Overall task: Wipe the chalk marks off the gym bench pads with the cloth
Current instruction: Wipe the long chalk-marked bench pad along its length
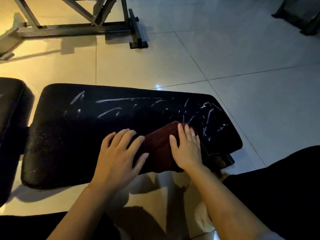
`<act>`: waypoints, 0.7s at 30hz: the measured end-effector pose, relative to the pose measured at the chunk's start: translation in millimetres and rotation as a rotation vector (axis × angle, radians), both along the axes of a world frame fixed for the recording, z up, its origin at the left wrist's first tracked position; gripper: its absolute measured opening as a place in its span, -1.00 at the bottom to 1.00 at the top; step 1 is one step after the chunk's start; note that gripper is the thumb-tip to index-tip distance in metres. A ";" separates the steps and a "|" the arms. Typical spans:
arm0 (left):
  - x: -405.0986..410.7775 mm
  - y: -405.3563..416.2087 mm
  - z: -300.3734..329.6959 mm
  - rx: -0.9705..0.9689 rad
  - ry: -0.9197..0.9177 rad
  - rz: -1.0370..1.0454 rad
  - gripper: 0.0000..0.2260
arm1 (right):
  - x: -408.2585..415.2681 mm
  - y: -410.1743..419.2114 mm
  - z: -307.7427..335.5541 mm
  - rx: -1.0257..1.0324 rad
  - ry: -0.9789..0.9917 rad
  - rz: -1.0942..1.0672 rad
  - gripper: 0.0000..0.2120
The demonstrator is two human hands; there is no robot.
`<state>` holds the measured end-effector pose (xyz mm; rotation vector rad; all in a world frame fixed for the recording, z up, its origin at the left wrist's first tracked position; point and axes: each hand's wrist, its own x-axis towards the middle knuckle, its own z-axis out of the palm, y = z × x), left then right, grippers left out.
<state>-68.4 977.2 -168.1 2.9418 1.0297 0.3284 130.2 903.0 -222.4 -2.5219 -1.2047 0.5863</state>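
Both hands flat, fingers straight: R hand (pixel 187 149) atop cloth (pixel 159 153), L hand (pixel 119 153) at its left edge, on pad (pixel 69 135).

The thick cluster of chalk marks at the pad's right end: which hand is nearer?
Right. The right hand lies flat on the cloth just below the cluster; the left hand rests further left.

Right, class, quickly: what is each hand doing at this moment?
Left hand: open, fingers flat, pressing the cloth on the bench pad.
Right hand: open, flat on the cloth.
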 end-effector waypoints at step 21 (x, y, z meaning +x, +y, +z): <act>2.2 -0.1 -12.6 0.243 -0.100 -0.081 -0.71 | -37.0 -11.5 4.7 0.213 -0.059 0.068 -0.56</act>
